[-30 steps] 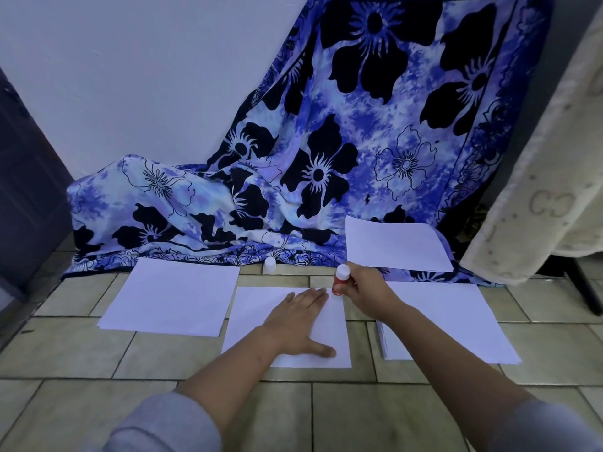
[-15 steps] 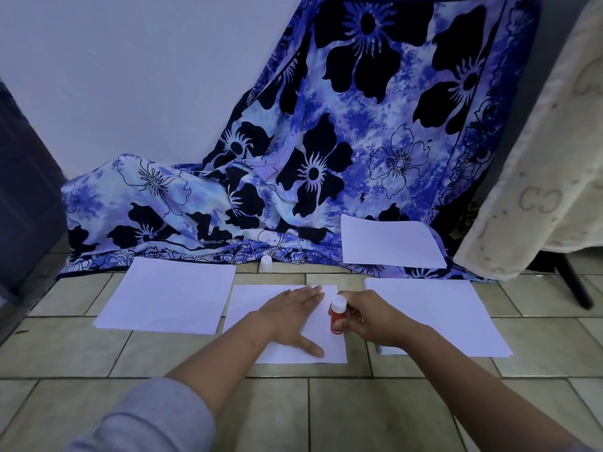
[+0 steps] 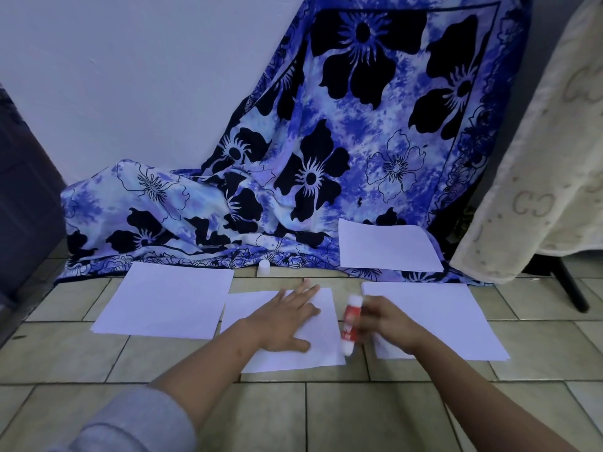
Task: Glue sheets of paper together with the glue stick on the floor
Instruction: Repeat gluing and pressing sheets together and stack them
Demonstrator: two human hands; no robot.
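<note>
Item: middle white sheet of paper, lying flat on the beige tiled floor.
Left hand: palm down on this sheet, fingers straight and spread, pressing it flat.
Right hand: fingers curled round a red-and-white glue stick. Both are motion-blurred.
Glue stick: nearly upright, leaning slightly, with its lower white end at the sheet's right edge, near the lower right corner. Contact with the paper cannot be told.
Left white sheet: on the floor just beside the middle one.
Right white paper: on the floor, partly behind the right hand.
Fourth white sheet: resting on the blue-and-black flowered cloth draped down the wall.
Small white cap: standing at the cloth's hem, beyond the middle sheet.
Cream patterned blanket: hanging at the right.
</note>
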